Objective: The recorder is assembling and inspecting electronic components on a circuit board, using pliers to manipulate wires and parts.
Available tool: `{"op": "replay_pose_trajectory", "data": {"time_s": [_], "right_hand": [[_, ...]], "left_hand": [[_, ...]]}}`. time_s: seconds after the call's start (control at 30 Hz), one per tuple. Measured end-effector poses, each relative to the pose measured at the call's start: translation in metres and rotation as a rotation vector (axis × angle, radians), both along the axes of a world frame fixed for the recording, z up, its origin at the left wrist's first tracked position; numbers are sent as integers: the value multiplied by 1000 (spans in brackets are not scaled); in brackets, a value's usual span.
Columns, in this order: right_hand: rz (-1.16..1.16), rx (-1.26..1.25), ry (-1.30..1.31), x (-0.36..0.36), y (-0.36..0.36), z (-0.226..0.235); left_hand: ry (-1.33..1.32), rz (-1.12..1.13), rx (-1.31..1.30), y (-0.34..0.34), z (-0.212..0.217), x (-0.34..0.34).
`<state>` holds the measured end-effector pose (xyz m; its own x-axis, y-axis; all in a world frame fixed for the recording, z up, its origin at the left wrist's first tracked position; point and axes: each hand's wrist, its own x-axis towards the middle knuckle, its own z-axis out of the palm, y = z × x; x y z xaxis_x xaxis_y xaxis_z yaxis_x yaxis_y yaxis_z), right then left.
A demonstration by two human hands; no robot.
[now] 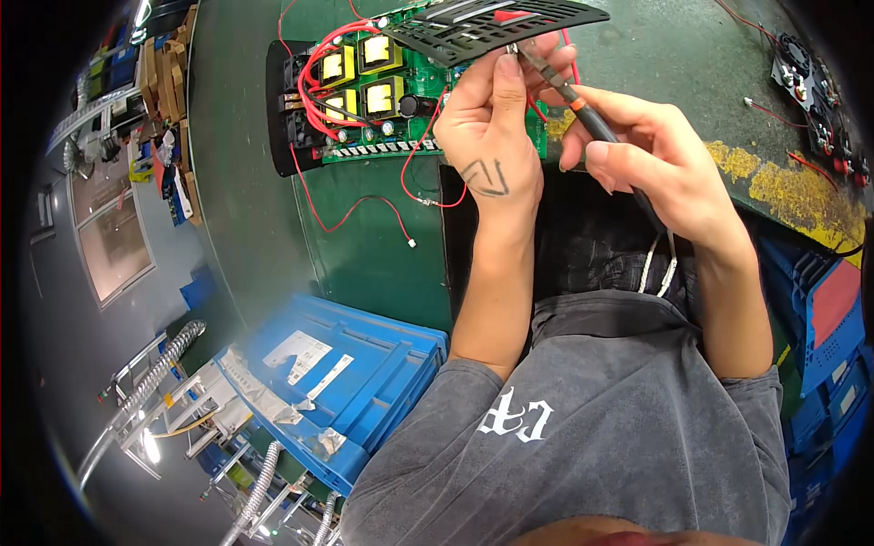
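My left hand [496, 136] pinches the near edge of a black slotted panel [455, 35], which is held tilted above the bench. A small metallic piece sits by its thumb tip, too small to name. My right hand [665, 164] is wrapped round a pair of pliers [596, 123] with dark handles and an orange band. The jaws of the pliers reach that piece at the panel's edge; whether they grip it I cannot tell. Beneath the panel lies a green circuit board [401, 150] with yellow transformers [380, 97] and red wires [314, 109], partly hidden by the panel and my left hand.
The board rests on a green bench [364, 246] with worn yellow edge paint [792, 196]. A loose red wire [350, 214] trails from it. Black fans [801, 77] with wires lie at the far right. Blue crates [364, 364] stand at the lower left and right.
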<state>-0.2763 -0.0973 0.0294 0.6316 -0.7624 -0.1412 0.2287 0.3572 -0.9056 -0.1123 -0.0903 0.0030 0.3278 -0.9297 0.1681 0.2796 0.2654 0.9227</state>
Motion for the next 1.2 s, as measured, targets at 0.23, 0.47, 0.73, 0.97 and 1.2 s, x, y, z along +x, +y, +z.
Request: {"op": "replay_pose_trajectory", "data": {"time_s": [0.23, 0.47, 0.73, 0.97, 1.2], "right_hand": [[42, 61, -84, -3, -5, -13], [5, -37, 55, -4, -1, -2], [-391, -968, 854, 25, 22, -1], [-417, -1004, 1008, 36, 27, -2], [-393, -996, 1008, 34, 25, -2]], "left_hand": [[20, 9, 4, 1, 1, -2], [-24, 5, 3, 2, 2, -2], [73, 45, 30, 2, 12, -7], [47, 114, 55, 1, 9, -11], [79, 112, 66, -1, 7, -9]]}}
